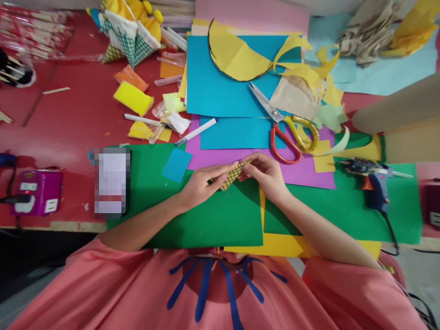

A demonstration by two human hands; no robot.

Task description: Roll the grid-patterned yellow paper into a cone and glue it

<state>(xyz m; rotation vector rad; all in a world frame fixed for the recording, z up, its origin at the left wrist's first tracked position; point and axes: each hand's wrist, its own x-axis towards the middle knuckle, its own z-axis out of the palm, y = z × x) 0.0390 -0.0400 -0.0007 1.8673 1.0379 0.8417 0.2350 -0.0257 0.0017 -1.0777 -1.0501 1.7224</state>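
Note:
My left hand (199, 184) and my right hand (266, 174) meet over a green sheet (206, 215) and pinch a small yellow paper cone with a dark grid pattern (231, 176) between them. The left fingers close on its lower left side, the right fingers on its upper right end. A small blue paper square (176, 164) lies just left of the left hand. A purple sheet (309, 172) lies behind the hands.
Scissors with one red and one yellow handle loop (285, 133) lie on blue paper (223, 82). A blue glue gun (376, 181) rests at the right. A white marker (195, 132), yellow scraps, a pixelated card (112, 182) and a purple box (37, 191) sit left.

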